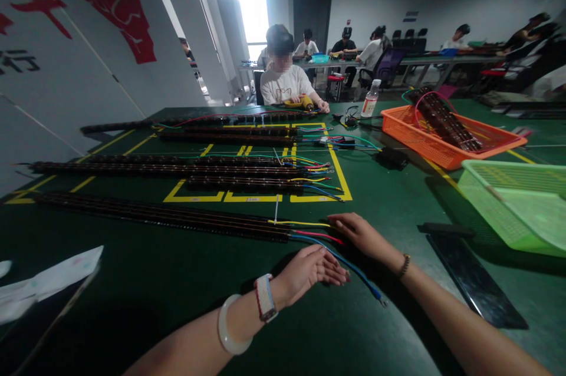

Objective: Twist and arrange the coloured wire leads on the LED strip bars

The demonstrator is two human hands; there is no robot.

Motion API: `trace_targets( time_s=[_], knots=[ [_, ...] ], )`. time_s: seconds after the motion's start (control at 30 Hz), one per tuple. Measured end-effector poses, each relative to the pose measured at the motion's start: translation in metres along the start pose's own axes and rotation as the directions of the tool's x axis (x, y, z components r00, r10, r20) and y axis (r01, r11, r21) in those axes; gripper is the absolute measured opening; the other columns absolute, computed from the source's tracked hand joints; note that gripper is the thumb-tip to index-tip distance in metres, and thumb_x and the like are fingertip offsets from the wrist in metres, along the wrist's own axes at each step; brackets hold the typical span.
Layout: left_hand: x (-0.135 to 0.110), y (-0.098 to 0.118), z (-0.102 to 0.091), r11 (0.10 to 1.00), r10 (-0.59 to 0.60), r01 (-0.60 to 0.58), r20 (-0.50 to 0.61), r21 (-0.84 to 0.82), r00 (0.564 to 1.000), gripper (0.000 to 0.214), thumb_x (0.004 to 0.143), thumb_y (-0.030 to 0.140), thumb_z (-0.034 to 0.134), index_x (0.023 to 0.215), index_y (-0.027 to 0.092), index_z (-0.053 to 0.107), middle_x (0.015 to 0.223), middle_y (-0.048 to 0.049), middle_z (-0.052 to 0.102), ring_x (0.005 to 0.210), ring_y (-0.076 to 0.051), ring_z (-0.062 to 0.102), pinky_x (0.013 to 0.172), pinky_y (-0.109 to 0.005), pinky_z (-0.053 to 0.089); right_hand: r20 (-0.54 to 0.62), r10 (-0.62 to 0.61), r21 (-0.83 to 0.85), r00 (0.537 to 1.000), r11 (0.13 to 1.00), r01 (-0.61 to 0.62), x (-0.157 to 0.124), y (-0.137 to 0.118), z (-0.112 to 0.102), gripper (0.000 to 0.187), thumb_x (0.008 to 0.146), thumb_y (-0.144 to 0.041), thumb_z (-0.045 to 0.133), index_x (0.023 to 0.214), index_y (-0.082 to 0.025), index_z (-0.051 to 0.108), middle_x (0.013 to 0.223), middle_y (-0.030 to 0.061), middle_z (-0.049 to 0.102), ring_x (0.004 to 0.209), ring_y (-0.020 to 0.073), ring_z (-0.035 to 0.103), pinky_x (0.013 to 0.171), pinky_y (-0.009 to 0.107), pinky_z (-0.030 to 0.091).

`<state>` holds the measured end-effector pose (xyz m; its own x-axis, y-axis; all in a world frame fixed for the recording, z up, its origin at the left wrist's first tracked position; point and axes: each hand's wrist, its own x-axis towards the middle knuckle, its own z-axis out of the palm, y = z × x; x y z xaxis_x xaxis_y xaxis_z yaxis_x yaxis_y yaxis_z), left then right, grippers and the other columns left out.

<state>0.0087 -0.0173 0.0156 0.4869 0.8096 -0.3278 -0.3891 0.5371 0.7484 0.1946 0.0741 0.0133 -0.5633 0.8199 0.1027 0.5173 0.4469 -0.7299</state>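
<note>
My left hand [309,273] rests on the green table [177,282] with its fingers together and stretched out, touching a blue wire [354,273]. My right hand [360,233] lies flat and open beside the red wire [316,236] and yellow wire [305,223]. These wires come out of the end of a long dark strip [168,217] lying across the table in front of me. Neither hand grips anything that I can see. A white bangle and a watch band sit on my left wrist, a bead bracelet on my right.
More long dark strips [198,170] with coloured wires lie over yellow floor-tape squares. An orange basket [442,140] holds strips, a light green basket [517,202] stands at right, a dark flat panel [473,282] lies near it. A person sits across the table; others work behind.
</note>
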Motion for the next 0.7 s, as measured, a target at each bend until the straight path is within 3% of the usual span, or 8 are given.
trace_targets(
  time_s=[0.1,0.3,0.6,0.7],
  knots=[
    [0.002,-0.003,-0.002,1.0,0.004,-0.004,0.01,-0.012,1.0,0.027,0.09,0.033,0.042,0.083,0.01,0.054,0.087,-0.019,0.069,0.079,-0.023,0.068,0.078,-0.038,0.047,0.096,-0.026,-0.058,0.995,0.998,0.032,0.001,-0.005,0.008,0.038,0.094,-0.043,0.038,0.117,-0.024,0.06,0.111,0.0063,0.065,0.099,0.0213,0.055,0.091,0.038,0.036],
    [0.002,-0.005,-0.003,1.0,0.021,-0.021,0.014,-0.018,1.0,0.028,0.089,0.035,0.043,0.084,0.009,0.055,0.086,-0.0189,0.069,0.077,-0.023,0.068,0.077,-0.037,0.047,0.211,-0.057,-0.135,0.976,0.987,0.087,0.006,-0.015,0.014,0.037,0.091,-0.048,0.043,0.088,-0.021,0.069,0.083,0.0035,0.069,0.083,0.019,0.056,0.084,0.034,0.034],
    [0.001,0.001,-0.003,0.997,-0.07,0.068,0.075,0.027,0.995,0.039,0.089,0.043,0.042,0.084,0.008,0.058,0.089,-0.0204,0.069,0.077,-0.022,0.068,0.078,-0.036,0.048,0.14,-0.133,-0.155,0.981,0.976,0.154,0.003,-0.023,0.022,0.022,0.084,-0.035,0.058,0.075,-0.017,0.068,0.071,0.0021,0.065,0.072,0.0145,0.055,0.073,0.027,0.036],
    [0.002,0.001,-0.003,0.995,-0.098,0.098,0.064,-0.011,0.993,0.054,0.089,0.055,0.031,0.089,0.008,0.058,0.09,-0.0205,0.068,0.081,-0.023,0.068,0.081,-0.039,0.047,0.053,-0.172,-0.292,0.984,0.939,0.18,0.0,-0.031,0.023,0.022,0.086,-0.028,0.057,0.07,-0.018,0.068,0.067,0.0017,0.061,0.069,0.0137,0.051,0.069,0.027,0.034]
  ],
)
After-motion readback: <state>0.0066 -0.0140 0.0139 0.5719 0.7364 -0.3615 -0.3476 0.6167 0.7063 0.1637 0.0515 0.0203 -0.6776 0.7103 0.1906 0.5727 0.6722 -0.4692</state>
